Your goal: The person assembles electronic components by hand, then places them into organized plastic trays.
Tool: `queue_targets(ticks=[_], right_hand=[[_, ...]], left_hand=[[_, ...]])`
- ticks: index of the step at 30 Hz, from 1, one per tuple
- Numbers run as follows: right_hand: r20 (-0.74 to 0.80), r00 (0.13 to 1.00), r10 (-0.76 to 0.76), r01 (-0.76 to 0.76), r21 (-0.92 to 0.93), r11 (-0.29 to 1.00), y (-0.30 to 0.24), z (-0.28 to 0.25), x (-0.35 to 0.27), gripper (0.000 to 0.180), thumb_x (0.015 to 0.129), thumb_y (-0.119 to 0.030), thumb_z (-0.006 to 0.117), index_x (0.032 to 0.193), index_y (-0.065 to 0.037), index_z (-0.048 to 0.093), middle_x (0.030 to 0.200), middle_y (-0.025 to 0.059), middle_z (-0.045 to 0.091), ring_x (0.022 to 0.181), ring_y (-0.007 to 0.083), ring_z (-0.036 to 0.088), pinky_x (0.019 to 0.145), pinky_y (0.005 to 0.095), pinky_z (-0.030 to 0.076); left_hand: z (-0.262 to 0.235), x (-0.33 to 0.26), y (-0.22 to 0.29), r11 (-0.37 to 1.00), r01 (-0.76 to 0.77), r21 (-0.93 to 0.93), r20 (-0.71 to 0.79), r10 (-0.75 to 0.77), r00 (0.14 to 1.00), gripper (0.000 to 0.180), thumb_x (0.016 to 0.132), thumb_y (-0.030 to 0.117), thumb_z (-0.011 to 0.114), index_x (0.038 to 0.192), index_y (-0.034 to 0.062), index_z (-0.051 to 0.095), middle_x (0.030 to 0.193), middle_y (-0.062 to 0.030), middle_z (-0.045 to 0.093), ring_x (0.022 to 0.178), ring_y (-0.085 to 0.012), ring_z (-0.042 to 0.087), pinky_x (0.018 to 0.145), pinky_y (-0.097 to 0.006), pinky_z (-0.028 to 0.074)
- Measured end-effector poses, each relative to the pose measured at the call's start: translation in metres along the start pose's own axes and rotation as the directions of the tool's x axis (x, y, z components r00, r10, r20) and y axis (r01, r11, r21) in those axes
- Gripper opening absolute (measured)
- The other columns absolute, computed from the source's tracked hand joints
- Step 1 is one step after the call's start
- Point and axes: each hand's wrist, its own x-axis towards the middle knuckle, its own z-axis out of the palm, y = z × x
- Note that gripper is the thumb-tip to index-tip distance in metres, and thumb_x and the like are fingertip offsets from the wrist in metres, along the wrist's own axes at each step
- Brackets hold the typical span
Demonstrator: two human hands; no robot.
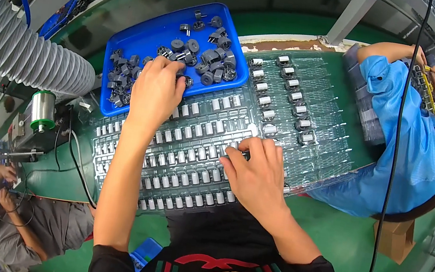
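Clear plastic blister tray (192,149): near half filled w/ small grey-white parts, far-right pockets mostly empty. Left hand (156,89) fingers closed, picking dark round plastic parts (207,57) in blue tray (148,34); right hand (257,171) flat, open on blister tray's near-right edge.

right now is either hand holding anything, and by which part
The left hand reaches into the blue tray of small dark parts; any grip is hidden. The right hand lies on the clear tray, holding nothing visible.

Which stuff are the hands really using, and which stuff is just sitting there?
In use:
- left hand, reaching into the blue tray
- small dark grey parts in that tray
- right hand, resting on the clear pocketed tray with its rows of pale parts

Just sitting there:
- solder wire spool
- grey ribbed hose
- cardboard box
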Motion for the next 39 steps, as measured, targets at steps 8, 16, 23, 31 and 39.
queue_targets(ticks=[8, 16, 23, 31, 39], right_hand=[[0.006, 1.0, -0.008, 0.008, 0.01, 1.0, 0.004, 0.006, -0.001, 0.014, 0.079, -0.017, 0.071, 0.08, -0.006, 0.061, 0.089, 0.0057, 0.051, 0.084, 0.0234, 0.048, 0.071, 0.0361, 0.039], [0.001, 1.0, 0.006, -0.006, -0.007, 1.0, 0.003, 0.005, 0.004, 0.015, 0.079, -0.014, 0.069, 0.087, -0.004, 0.062, 0.089, 0.0078, 0.051, 0.083, 0.0247, 0.049, 0.071, 0.037, 0.04], [-0.023, 1.0, 0.002, -0.002, 0.007, 1.0, 0.006, 0.011, 0.006, 0.013, 0.078, -0.006, 0.068, 0.086, -0.006, 0.058, 0.084, 0.0063, 0.052, 0.078, 0.0256, 0.05, 0.068, 0.0378, 0.041], [0.087, 0.962, 0.26, -0.2, 0.871, 0.448, -0.024, -0.014, 0.005, 0.024, 0.074, 0.007, 0.075, 0.096, 0.002, 0.07, 0.095, 0.0085, 0.062, 0.082, 0.0137, 0.062, 0.064, 0.0247, 0.051], [0.052, 0.996, 0.067, -0.078, 0.878, 0.472, -0.027, -0.018, 0.002, 0.028, 0.076, 0.007, 0.074, 0.104, 0.003, 0.069, 0.107, 0.0128, 0.06, 0.085, 0.0179, 0.065, 0.065, 0.0256, 0.053]], left_hand=[[0.002, 0.021, -0.001, 0.948, 0.316, -0.04, 0.251, -0.297, 0.921, 0.023, 0.079, 0.013, 0.071, 0.1, 0.0014, 0.07, 0.096, -0.0172, 0.068, 0.091, -0.0331, 0.066, 0.081, -0.042, 0.052], [-0.023, -0.009, 0.014, 0.896, 0.365, -0.255, 0.063, -0.361, 0.93, 0.018, 0.079, 0.007, 0.072, 0.096, 0.0027, 0.07, 0.088, -0.0117, 0.064, 0.079, -0.022, 0.065, 0.074, -0.034, 0.053], [-0.041, -0.079, 0.039, 0.679, 0.23, -0.697, 0.002, -0.319, 0.948, 0.022, 0.076, -0.008, 0.072, 0.096, 0.001, 0.068, 0.109, -0.0128, 0.06, 0.087, -0.0158, 0.062, 0.073, -0.025, 0.051], [-0.048, -0.111, 0.065, 0.322, 0.253, -0.912, 0.11, -0.402, 0.909, 0.043, 0.069, -0.014, 0.075, 0.108, -0.0027, 0.064, 0.111, -0.0127, 0.061, 0.099, -0.0172, 0.06, 0.073, -0.025, 0.049], [-0.054, -0.119, 0.071, 0.126, 0.314, -0.941, 0.27, -0.281, 0.921, 0.041, 0.073, -0.018, 0.068, 0.113, -0.0068, 0.064, 0.118, -0.016, 0.058, 0.102, -0.0203, 0.063, 0.083, -0.027, 0.056]])
